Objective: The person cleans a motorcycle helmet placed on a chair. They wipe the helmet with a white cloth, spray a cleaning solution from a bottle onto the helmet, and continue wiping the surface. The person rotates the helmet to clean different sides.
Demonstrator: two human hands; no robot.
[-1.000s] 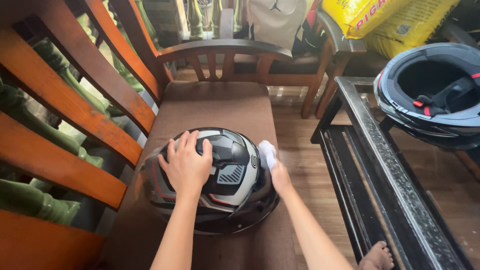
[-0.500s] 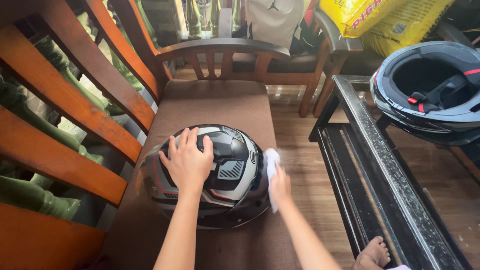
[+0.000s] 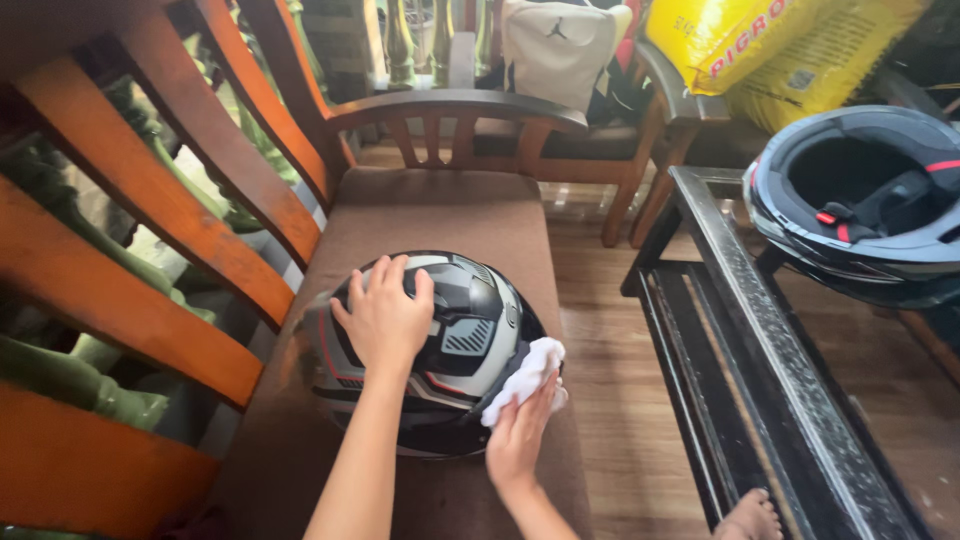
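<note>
Here the left hand (image 3: 385, 318) lies flat, fingers spread, on the crown of a grey, black and white motorcycle helmet (image 3: 470, 340), pressing rather than clasping it, so that grip is apart. The helmet sits on the brown cushion (image 3: 440, 215) of a wooden bench (image 3: 150, 270), toward the cushion's near end and nearer its front edge than the slatted back. The right hand (image 3: 520, 440) comes up from below with its grip clamped on a bunched white cloth (image 3: 525, 375), which touches the helmet's lower right flank by the dark visor. So the helmet lies up and to the left of the cloth hand, its long axis running roughly across the cushion; the left hand is on top, the right at the side. A second, dark helmet (image 3: 860, 210) rests upside down on a black metal-framed table (image 3: 770, 350), well apart.
</note>
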